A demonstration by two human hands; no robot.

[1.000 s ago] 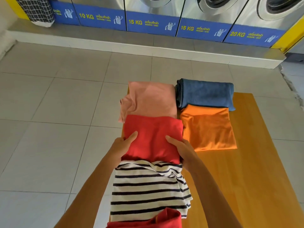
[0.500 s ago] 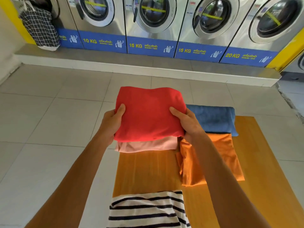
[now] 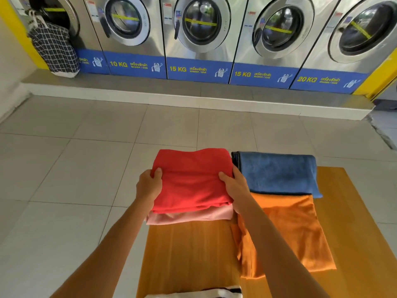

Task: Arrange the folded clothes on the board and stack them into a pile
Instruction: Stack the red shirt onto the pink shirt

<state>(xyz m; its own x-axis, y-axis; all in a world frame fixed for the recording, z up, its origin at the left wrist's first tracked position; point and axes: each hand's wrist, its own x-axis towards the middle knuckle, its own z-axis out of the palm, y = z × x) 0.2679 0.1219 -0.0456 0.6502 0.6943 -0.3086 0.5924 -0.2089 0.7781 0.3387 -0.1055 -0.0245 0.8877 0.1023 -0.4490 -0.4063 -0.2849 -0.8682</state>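
Observation:
A folded red garment (image 3: 191, 179) lies on top of a folded pink garment (image 3: 191, 217) at the far left corner of the wooden board (image 3: 189, 254). My left hand (image 3: 149, 186) grips the red garment's left edge and my right hand (image 3: 235, 186) grips its right edge. To the right, a folded blue cloth (image 3: 277, 173) lies at the board's far end, with a folded orange garment (image 3: 300, 233) just nearer me. A black-and-white striped garment (image 3: 204, 293) shows only as a sliver at the bottom edge.
A row of front-loading washing machines (image 3: 199, 35) stands on a raised grey step (image 3: 193, 93) beyond the grey tiled floor (image 3: 75, 168). A black checked bag (image 3: 53, 48) hangs at the leftmost machine. Bare board shows at the right (image 3: 354, 233).
Both hands lifted the red garment from the board's middle and carried it away from me onto the pink garment. The view tilted up, so the striped garment slid to the bottom edge.

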